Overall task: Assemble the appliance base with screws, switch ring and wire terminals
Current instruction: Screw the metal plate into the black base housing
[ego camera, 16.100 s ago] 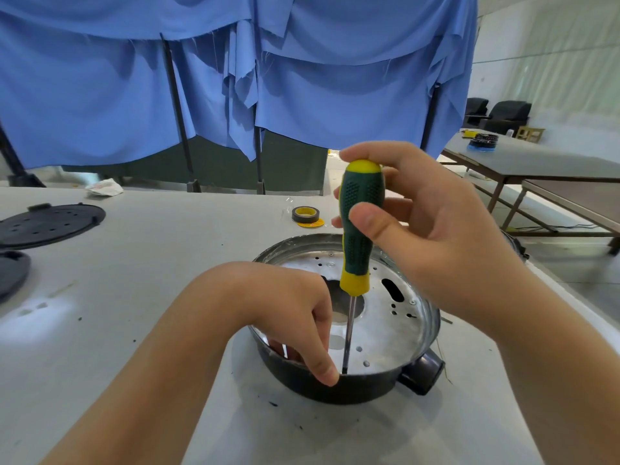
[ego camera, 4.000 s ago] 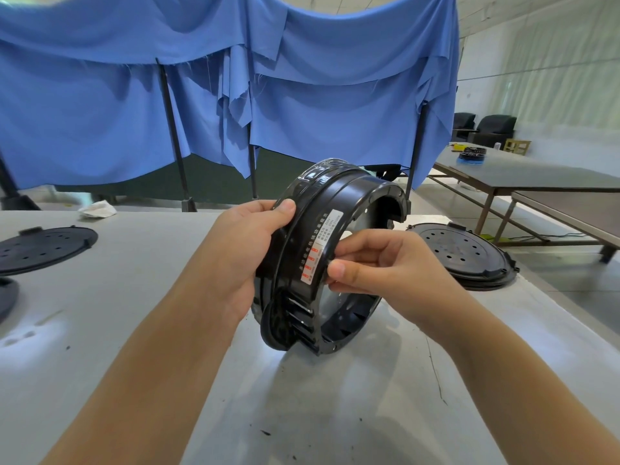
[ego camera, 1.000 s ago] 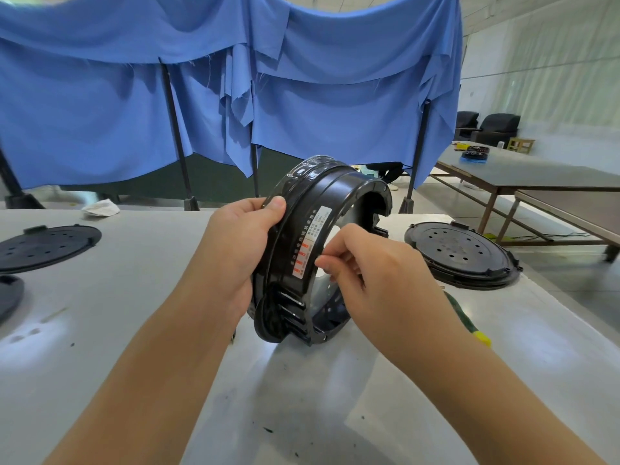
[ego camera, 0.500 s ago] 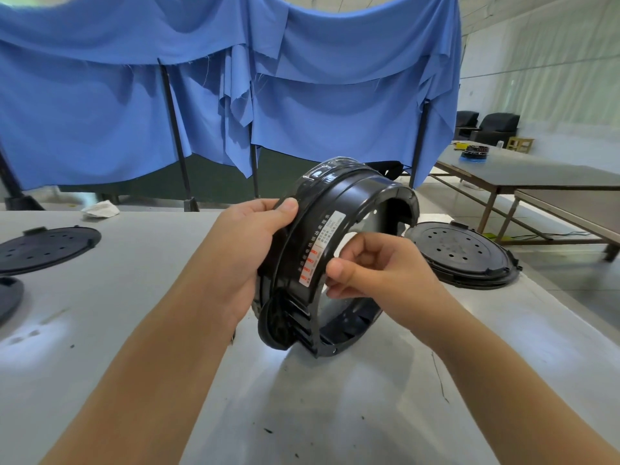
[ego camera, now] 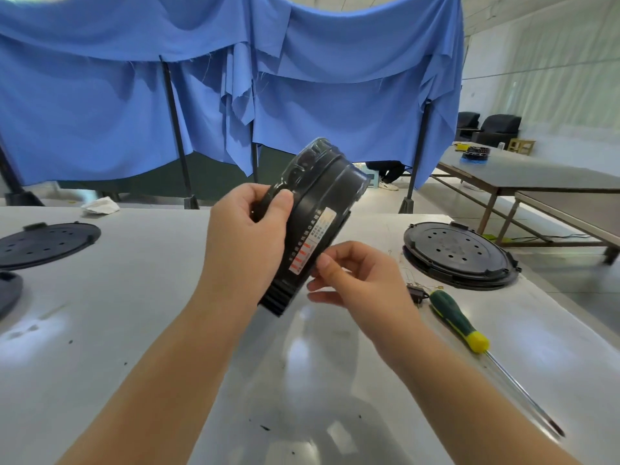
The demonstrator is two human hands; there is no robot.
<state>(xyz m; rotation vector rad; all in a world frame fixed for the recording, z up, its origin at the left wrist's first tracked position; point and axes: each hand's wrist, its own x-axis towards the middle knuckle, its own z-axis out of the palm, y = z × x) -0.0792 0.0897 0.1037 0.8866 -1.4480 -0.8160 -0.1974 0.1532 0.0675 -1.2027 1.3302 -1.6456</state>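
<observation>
The black appliance base (ego camera: 318,209), a round plastic shell with a white and red label on its side, is held tilted on edge above the table. My left hand (ego camera: 248,236) grips its left rim, thumb over the edge. My right hand (ego camera: 355,280) pinches the shell's lower right side near the label, fingers curled. A green and yellow screwdriver (ego camera: 459,323) lies on the table to the right, its shaft pointing toward me. A small black part with thin wires (ego camera: 416,293) lies just beside the screwdriver handle.
A black perforated round plate (ego camera: 459,253) lies at the right of the white table (ego camera: 100,330). Another black plate (ego camera: 47,243) and part of a dark disc (ego camera: 8,290) sit at the left edge. Blue cloth hangs behind. More tables stand at the far right.
The base has been lifted and turned so its outer side faces me and its opening faces away. My right hand has come out of the opening to the lower side. The view has shifted, showing the screwdriver.
</observation>
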